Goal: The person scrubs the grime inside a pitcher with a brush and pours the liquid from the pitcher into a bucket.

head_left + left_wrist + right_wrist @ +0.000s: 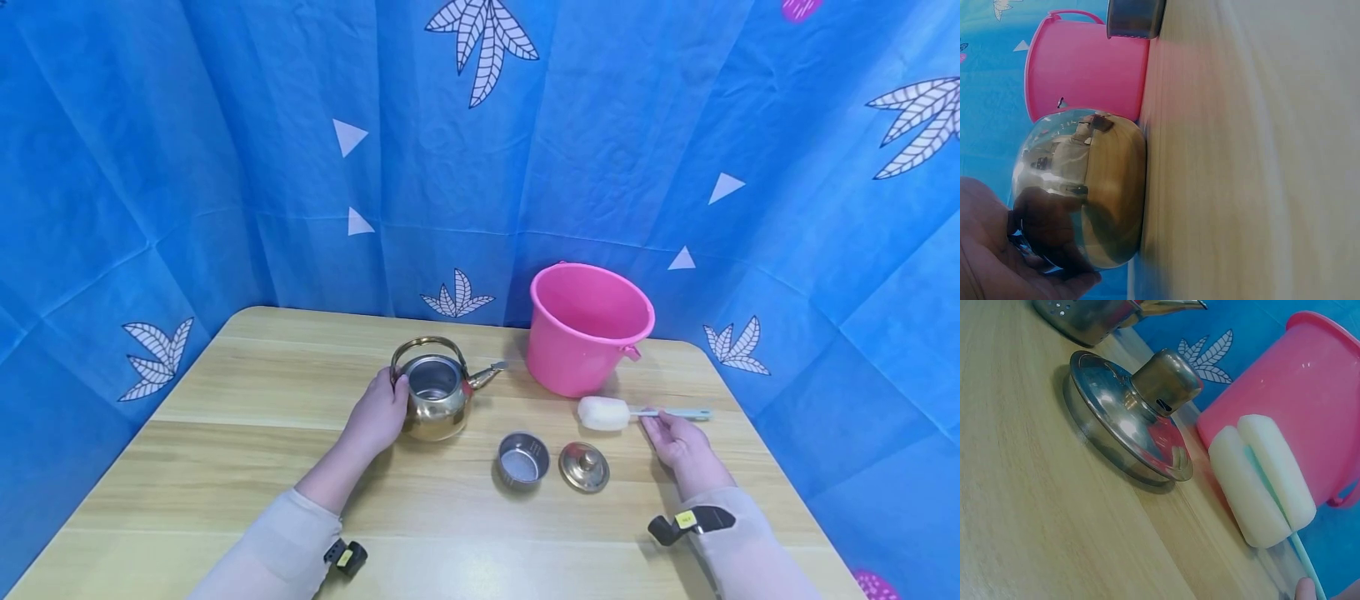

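Observation:
A brass-coloured metal teapot [437, 417] stands lidless on the table, its spout toward the right. My left hand [384, 410] holds it at its left side, by the foot of the arched handle; in the left wrist view the fingers [1063, 286] curve round the shiny body. On the right, my right hand [677, 440] pinches the thin pale-green handle of a bottle brush with a white sponge head [603, 413]. Between the hands sit a metal strainer cup [522, 461] with small holes and the teapot lid [584, 467], knob up.
A pink bucket [577, 350] stands at the back, right of the teapot and behind the sponge head. Blue patterned curtain [465, 167] hangs round the back and sides of the wooden table [480, 542].

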The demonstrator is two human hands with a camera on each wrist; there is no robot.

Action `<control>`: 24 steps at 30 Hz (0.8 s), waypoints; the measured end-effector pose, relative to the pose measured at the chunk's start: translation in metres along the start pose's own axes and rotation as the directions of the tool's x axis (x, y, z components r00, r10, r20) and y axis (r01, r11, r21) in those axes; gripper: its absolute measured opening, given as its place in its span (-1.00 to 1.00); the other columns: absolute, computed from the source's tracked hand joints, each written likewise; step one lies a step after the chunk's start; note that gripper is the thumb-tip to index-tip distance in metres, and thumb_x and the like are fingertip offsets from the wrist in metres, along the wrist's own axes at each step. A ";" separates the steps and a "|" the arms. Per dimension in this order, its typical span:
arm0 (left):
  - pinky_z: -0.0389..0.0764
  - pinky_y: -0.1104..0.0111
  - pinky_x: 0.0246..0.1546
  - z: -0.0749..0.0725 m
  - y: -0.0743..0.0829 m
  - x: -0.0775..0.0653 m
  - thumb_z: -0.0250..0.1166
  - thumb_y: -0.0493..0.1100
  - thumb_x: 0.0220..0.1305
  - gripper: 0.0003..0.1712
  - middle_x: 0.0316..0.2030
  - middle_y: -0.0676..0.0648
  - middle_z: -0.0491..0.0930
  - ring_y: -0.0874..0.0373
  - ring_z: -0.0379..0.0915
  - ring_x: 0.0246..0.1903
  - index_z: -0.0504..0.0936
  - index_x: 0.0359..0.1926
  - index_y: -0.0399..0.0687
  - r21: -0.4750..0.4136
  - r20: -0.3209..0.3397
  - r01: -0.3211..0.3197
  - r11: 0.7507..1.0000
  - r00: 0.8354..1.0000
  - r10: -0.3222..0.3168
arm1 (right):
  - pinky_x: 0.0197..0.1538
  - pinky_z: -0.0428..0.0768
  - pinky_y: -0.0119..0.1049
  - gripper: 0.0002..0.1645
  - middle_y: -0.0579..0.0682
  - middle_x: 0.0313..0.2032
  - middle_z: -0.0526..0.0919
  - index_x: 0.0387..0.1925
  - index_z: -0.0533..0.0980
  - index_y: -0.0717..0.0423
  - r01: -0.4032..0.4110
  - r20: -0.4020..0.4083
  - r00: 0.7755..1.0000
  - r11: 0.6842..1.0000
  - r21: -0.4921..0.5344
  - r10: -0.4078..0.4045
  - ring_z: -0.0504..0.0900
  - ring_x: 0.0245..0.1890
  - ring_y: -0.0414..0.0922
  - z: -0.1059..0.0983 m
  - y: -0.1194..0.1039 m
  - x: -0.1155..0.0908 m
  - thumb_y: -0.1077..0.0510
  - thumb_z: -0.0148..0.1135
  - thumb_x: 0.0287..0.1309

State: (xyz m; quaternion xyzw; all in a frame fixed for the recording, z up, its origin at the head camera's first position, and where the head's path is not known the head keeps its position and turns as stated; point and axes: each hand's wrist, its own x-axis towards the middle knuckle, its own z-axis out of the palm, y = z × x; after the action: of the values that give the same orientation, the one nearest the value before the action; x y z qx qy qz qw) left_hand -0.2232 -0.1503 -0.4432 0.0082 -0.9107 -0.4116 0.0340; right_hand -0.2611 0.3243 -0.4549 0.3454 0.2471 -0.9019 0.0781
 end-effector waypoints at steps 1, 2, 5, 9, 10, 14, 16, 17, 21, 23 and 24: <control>0.28 -0.17 0.32 0.000 0.000 0.000 -0.24 0.01 0.60 -0.32 0.28 -0.53 0.32 -0.41 0.25 0.30 0.14 0.38 -0.55 0.001 0.000 -0.001 1.000 1.000 0.001 | 0.34 0.33 -0.41 -0.25 0.19 0.15 0.51 0.58 -0.20 -0.14 -0.003 0.001 1.000 1.000 0.003 0.003 0.10 0.47 -0.29 0.000 0.000 0.001 0.25 -0.22 0.53; 0.28 -0.17 0.32 0.000 0.000 0.000 -0.24 0.01 0.60 -0.32 0.28 -0.53 0.32 -0.41 0.25 0.30 0.15 0.38 -0.55 0.001 -0.001 -0.002 1.000 1.000 0.002 | 0.34 0.32 -0.41 -0.25 0.17 0.20 0.47 0.58 -0.20 -0.15 -0.005 0.002 1.000 1.000 0.008 0.005 0.09 0.47 -0.29 -0.001 0.000 0.001 0.25 -0.22 0.53; 0.28 -0.17 0.33 -0.001 0.000 -0.001 -0.24 0.01 0.60 -0.32 0.28 -0.54 0.32 -0.42 0.25 0.30 0.15 0.38 -0.55 0.001 -0.002 -0.001 1.000 1.000 0.001 | 0.34 0.32 -0.41 -0.25 0.03 0.38 0.26 0.58 -0.19 -0.16 -0.005 -0.006 1.000 1.000 0.026 0.006 0.09 0.47 -0.29 0.000 0.001 0.001 0.25 -0.22 0.53; 0.28 -0.17 0.32 -0.001 0.001 -0.001 -0.24 0.01 0.60 -0.32 0.28 -0.54 0.31 -0.42 0.25 0.30 0.14 0.38 -0.55 -0.002 -0.004 -0.001 1.000 1.000 0.000 | 0.32 0.38 -0.37 -0.25 -0.13 0.48 0.04 0.58 -0.14 -0.15 0.006 -0.032 0.999 0.999 0.039 -0.005 0.14 0.46 -0.26 -0.002 0.001 0.004 0.25 -0.17 0.52; 0.27 -0.17 0.33 -0.001 0.000 -0.001 -0.24 0.01 0.60 -0.32 0.28 -0.54 0.31 -0.42 0.25 0.30 0.14 0.38 -0.55 -0.004 -0.004 0.001 1.000 1.000 -0.001 | 0.32 0.39 -0.37 -0.25 -0.15 0.50 0.02 0.58 -0.13 -0.16 0.005 -0.032 0.999 0.999 0.043 -0.004 0.13 0.46 -0.26 -0.003 0.000 0.006 0.26 -0.17 0.52; 0.27 -0.16 0.33 0.000 0.000 0.000 -0.24 0.01 0.60 -0.32 0.29 -0.53 0.31 -0.41 0.25 0.30 0.15 0.38 -0.54 -0.007 -0.007 -0.002 1.000 1.000 0.002 | 0.30 0.43 -0.30 -0.25 -0.10 0.50 0.12 0.57 -0.05 -0.13 0.007 -0.025 1.000 0.997 0.075 -0.005 0.20 0.44 -0.23 -0.007 -0.001 0.010 0.30 -0.11 0.50; 0.27 -0.15 0.34 0.000 0.000 0.000 -0.23 0.01 0.60 -0.33 0.29 -0.53 0.31 -0.41 0.24 0.31 0.16 0.38 -0.53 -0.008 -0.008 -0.001 1.000 1.000 0.001 | 0.32 0.41 -0.31 -0.26 -0.12 0.50 0.10 0.57 -0.06 -0.14 0.005 -0.019 1.000 0.997 0.083 -0.004 0.19 0.45 -0.24 -0.007 -0.001 0.010 0.29 -0.12 0.51; 0.27 -0.15 0.34 0.000 0.000 0.000 -0.23 0.01 0.60 -0.33 0.29 -0.52 0.31 -0.40 0.24 0.31 0.16 0.38 -0.53 -0.008 -0.008 -0.001 1.000 1.000 0.001 | 0.32 0.40 -0.31 -0.26 -0.13 0.50 0.10 0.57 -0.06 -0.15 0.006 -0.019 1.000 0.997 0.083 -0.004 0.19 0.45 -0.24 -0.007 0.000 0.009 0.29 -0.12 0.51; 0.27 -0.16 0.33 -0.001 0.001 -0.001 -0.22 0.01 0.60 -0.33 0.29 -0.53 0.31 -0.41 0.24 0.31 0.16 0.38 -0.54 -0.010 -0.003 0.003 1.000 1.000 -0.003 | 0.35 0.31 -0.38 -0.26 -0.21 0.50 -0.03 0.58 -0.14 -0.21 -0.003 -0.020 1.000 0.997 0.072 0.005 0.09 0.47 -0.29 -0.004 0.002 0.004 0.22 -0.18 0.53; 0.27 -0.17 0.33 -0.001 0.001 -0.001 -0.22 0.01 0.60 -0.33 0.29 -0.53 0.31 -0.41 0.24 0.31 0.16 0.38 -0.54 -0.010 -0.001 0.006 1.000 1.000 -0.006 | 0.36 0.29 -0.39 -0.28 -0.23 0.50 -0.04 0.57 -0.14 -0.22 -0.006 -0.021 1.000 0.998 0.063 0.007 0.09 0.47 -0.29 -0.004 0.003 0.001 0.18 -0.19 0.54; 0.27 -0.17 0.33 -0.001 0.001 -0.001 -0.22 0.01 0.60 -0.33 0.29 -0.53 0.31 -0.42 0.24 0.31 0.15 0.38 -0.54 -0.010 -0.001 0.006 1.000 1.000 -0.006 | 0.37 0.29 -0.40 -0.28 -0.23 0.50 -0.05 0.57 -0.14 -0.23 -0.007 -0.020 1.000 0.998 0.061 0.009 0.09 0.47 -0.30 -0.005 0.003 0.000 0.17 -0.20 0.54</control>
State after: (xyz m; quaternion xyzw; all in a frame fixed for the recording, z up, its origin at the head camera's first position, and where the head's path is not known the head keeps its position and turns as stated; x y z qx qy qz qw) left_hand -0.2221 -0.1500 -0.4418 0.0110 -0.9085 -0.4163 0.0332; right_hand -0.2576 0.3236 -0.4594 0.3579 0.2189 -0.9052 0.0685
